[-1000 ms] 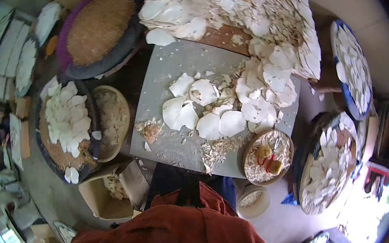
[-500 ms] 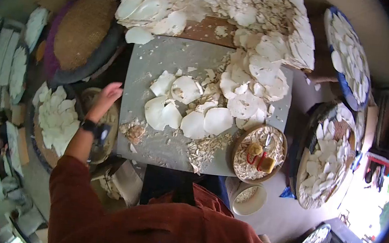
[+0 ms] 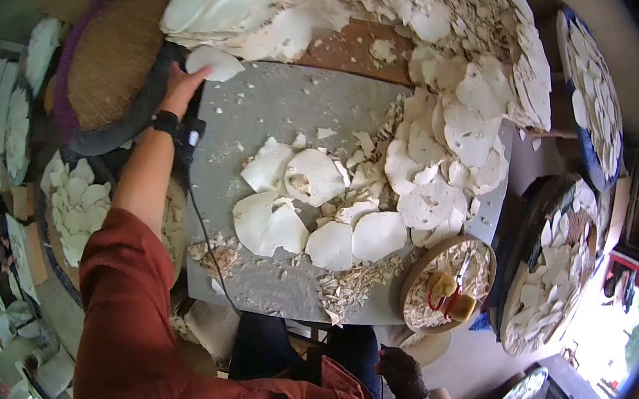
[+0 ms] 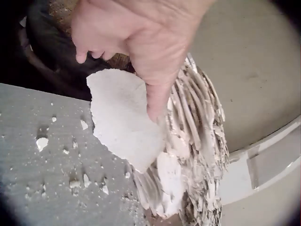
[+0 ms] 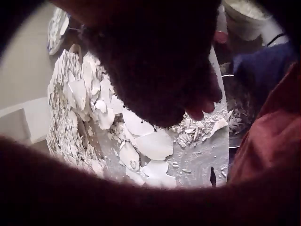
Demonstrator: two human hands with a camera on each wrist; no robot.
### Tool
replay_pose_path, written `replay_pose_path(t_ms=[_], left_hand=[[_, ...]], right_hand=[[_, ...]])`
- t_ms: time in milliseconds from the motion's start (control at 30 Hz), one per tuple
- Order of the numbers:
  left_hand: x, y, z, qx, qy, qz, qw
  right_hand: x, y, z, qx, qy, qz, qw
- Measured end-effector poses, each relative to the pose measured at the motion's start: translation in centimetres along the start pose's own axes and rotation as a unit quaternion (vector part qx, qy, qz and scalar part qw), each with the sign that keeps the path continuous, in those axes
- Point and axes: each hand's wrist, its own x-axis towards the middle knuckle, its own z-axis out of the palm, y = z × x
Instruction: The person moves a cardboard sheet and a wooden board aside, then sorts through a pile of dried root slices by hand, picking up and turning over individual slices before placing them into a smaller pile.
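At the far left corner of the grey tabletop [image 3: 222, 117], my bare left hand [image 3: 180, 91] pinches a thin white sheet [image 4: 122, 113] with a ragged edge. The thumb lies over its face in the left wrist view; the other fingers are partly hidden behind it. Beside that sheet rises the big stack of similar white sheets [image 3: 238, 13]. My right hand [image 3: 404, 373], in a dark glove with bare fingertips, hangs over my lap near the table's front edge. Its fingers are loosely bent, with nothing seen in them. Several broken white sheets [image 3: 269, 225] lie mid-table.
A round tray [image 3: 409, 288] of shavings, holding yellowish blocks with red loops [image 3: 450, 297], stands at the table's front right. Baskets of white pieces flank the table, one left [image 3: 78, 204] and one right [image 3: 552, 265]. A black cable [image 3: 205, 238] trails from the left wrist.
My left hand came into view at the left, then reached forward to the white sheet at the far corner. My right hand has appeared by my lap. The head view has shifted.
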Motion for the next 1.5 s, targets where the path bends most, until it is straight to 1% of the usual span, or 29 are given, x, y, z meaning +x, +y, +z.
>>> replay_pose_path(t_ms=[33,67,167,200,267,300,333,367,400,433,500,567,600,633,667,700,733,800,833,900,967,1033,1067,1167,1200,1267,1333,1467,1500], left_hand=[[-0.4,1.4,-0.3,-0.042,-0.04,-0.022,0.998],[1.1,-0.4,0.2,-0.056,-0.037,-0.014,0.998],[-0.4,1.2,1.0,-0.164,-0.101,0.024,0.981],[0.7,-0.4,1.4,-0.193,-0.125,-0.009,0.973],[0.5,-3.4,1.3,-0.234,-0.146,-0.062,0.959],[-1.3,-2.7,0.8,-0.241,-0.152,-0.094,0.954],[-2.8,-1.6,0.1,-0.181,-0.154,-0.105,0.966],[-5.0,-0.6,-0.1,-0.322,-0.216,-0.116,0.914],[-7.0,0.4,-0.7,-0.286,-0.253,-0.112,0.917],[-9.4,1.2,-0.4,-0.265,-0.206,-0.144,0.931],[-13.2,3.0,0.1,-0.271,-0.341,-0.158,0.886],[-15.1,3.6,1.8,-0.169,-0.446,-0.18,0.86],[-15.2,3.8,3.5,-0.106,-0.388,-0.05,0.914],[-15.6,4.2,5.3,-0.041,-0.318,0.08,0.944],[-15.8,4.9,6.7,0.024,-0.238,0.208,0.949],[-15.2,5.8,7.8,0.068,-0.178,0.216,0.958],[-14.3,5.8,9.0,0.124,-0.133,0.247,0.952],[-12.9,4.5,11.5,0.236,-0.045,0.3,0.923],[-12.8,4.2,12.0,0.282,-0.052,0.299,0.91],[-13.1,3.6,13.2,0.37,-0.066,0.297,0.878],[-13.0,3.8,13.8,0.364,-0.05,0.298,0.881],[-13.5,3.4,13.8,0.358,-0.049,0.289,0.886],[-13.4,3.6,13.8,0.354,-0.05,0.286,0.889],[-12.8,3.7,13.6,0.347,-0.045,0.287,0.892],[-12.9,3.7,13.7,0.341,-0.045,0.288,0.894],[-12.7,4.2,13.7,0.331,-0.056,0.276,0.901],[-12.5,4.6,13.7,0.331,-0.057,0.273,0.901],[-12.4,4.3,13.9,0.32,-0.072,0.259,0.908],[-12.5,4.5,13.8,0.321,-0.078,0.251,0.91]], right_hand=[[0.1,0.3,0.1,-0.053,-0.002,-0.038,0.998],[0.2,0.7,0.1,-0.106,-0.001,-0.074,0.992],[1.1,-0.6,-0.7,-0.279,0.022,-0.169,0.945],[1.4,-0.8,-1.2,-0.088,0.01,-0.039,0.995],[2.9,-2.5,-2.8,-0.146,0.019,-0.059,0.987],[3.7,-4.1,-3.7,-0.198,0.029,-0.105,0.974],[4.4,-5.9,-4.4,-0.25,0.04,-0.152,0.955],[4.8,-7.2,-5.0,-0.106,0.027,-0.125,0.986],[4.7,-10.8,-5.6,-0.18,0.03,-0.148,0.972],[4.8,-12.8,-6.2,-0.117,-0.001,-0.178,0.977],[5.0,-16.5,-7.6,-0.025,-0.062,-0.212,0.975],[5.4,-20.7,-9.2,0.031,-0.121,-0.222,0.967],[5.6,-22.5,-10.1,0.065,-0.104,-0.205,0.971],[7.1,-24.3,-11.0,0.058,-0.087,-0.231,0.967],[9.6,-24.6,-12.8,-0.063,-0.045,-0.35,0.933],[11.0,-26.0,-13.0,0.099,0.037,-0.315,0.943],[13.5,-26.3,-14.6,0.18,0.08,-0.325,0.925],[19.5,-26.2,-19.0,0.147,0.167,-0.381,0.897],[21.8,-26.7,-20.5,0.173,0.208,-0.35,0.897],[26.9,-26.5,-23.2,0.125,0.299,-0.329,0.887],[29.7,-27.6,-25.1,0.109,0.331,-0.28,0.894],[31.9,-28.8,-25.7,0.134,0.313,-0.203,0.918],[36.5,-27.0,-29.0,0.145,0.259,-0.203,0.933],[37.9,-27.8,-28.1,0.068,0.225,-0.333,0.913],[42.1,-25.1,-30.5,0.101,0.209,-0.342,0.911],[42.5,-25.9,-31.4,0.186,0.164,-0.267,0.931],[37.1,-29.8,-28.6,0.302,0.101,-0.096,0.943],[39.4,-27.3,-29.5,0.341,0.059,-0.156,0.925],[38.3,-28.0,-28.4,0.338,0.082,-0.154,0.925]])
